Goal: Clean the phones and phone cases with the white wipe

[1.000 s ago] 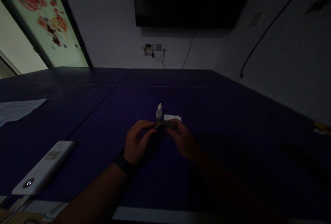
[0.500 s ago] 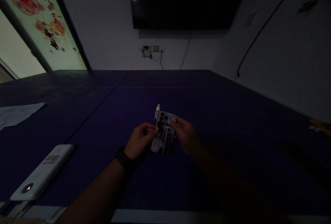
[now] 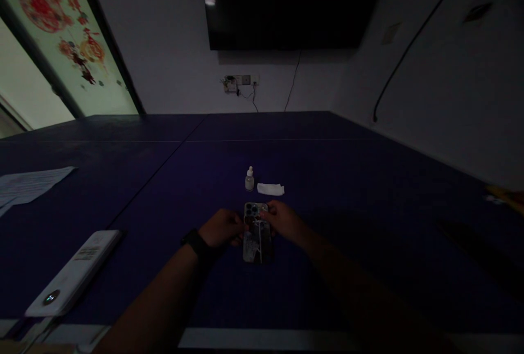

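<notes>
I'm seeing the phone (image 3: pixel 257 232) lying camera-side up on the dark blue table (image 3: pixel 368 190), just short of the dropper bottle (image 3: pixel 249 179) and white cloth (image 3: pixel 271 189); left hand (image 3: pixel 223 228) and right hand (image 3: pixel 283 221) are pinching its top corners, fingers closed on it; dim light, so a loose pinch is risking a slip, I judge.
</notes>
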Motion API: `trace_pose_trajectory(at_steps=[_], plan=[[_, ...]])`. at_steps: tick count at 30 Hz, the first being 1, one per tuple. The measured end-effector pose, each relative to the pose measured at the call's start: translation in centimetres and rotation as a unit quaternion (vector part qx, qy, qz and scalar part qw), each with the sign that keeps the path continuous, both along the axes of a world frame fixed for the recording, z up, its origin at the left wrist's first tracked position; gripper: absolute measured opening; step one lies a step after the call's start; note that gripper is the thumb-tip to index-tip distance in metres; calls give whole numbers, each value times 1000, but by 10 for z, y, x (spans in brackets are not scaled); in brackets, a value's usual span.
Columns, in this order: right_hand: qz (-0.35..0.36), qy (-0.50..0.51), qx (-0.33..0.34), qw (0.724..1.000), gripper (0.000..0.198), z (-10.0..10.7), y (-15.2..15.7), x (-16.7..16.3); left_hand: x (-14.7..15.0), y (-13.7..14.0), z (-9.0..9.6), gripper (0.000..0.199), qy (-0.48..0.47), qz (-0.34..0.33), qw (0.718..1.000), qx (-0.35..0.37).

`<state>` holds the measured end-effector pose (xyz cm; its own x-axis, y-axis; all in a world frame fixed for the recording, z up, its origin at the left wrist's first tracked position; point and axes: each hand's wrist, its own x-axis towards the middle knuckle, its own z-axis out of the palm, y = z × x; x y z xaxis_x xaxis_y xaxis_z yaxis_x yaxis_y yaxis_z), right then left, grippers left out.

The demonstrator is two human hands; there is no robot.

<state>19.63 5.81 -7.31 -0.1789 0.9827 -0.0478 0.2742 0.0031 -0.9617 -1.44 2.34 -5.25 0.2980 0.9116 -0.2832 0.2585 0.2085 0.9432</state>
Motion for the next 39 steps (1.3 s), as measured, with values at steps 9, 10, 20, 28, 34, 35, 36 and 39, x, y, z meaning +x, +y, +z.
trace_pose_trajectory(at_steps=[9, 10, 20, 28, 34, 35, 36, 39], plan=[[4, -157, 94, 983, 9, 3, 1, 6, 0, 4, 3, 34, 81, -18, 996, 33], [7, -173, 103, 980, 9, 4, 1, 6, 0, 4, 3, 33, 92, -19, 995, 39], [33, -286, 121, 950, 12, 3, 5, 6, 3, 4, 0, 28, 179, -32, 981, 65], [23, -316, 107, 942, 17, 9, 4, 6, -1, 9, -1, 30, 236, -63, 965, 91], [0, -330, 125, 936, 28, 8, 7, 9, -1, 10, 4, 40, 287, -73, 945, 137], [-3, -332, 131, 934, 28, 8, 8, 10, -1, 10, 4, 43, 300, -70, 939, 150], [-6, -335, 139, 932, 26, 7, 9, 11, 0, 10, 5, 47, 315, -66, 933, 164], [-21, -345, 169, 923, 22, 5, 17, 18, 2, 12, 4, 58, 362, -49, 908, 203]])
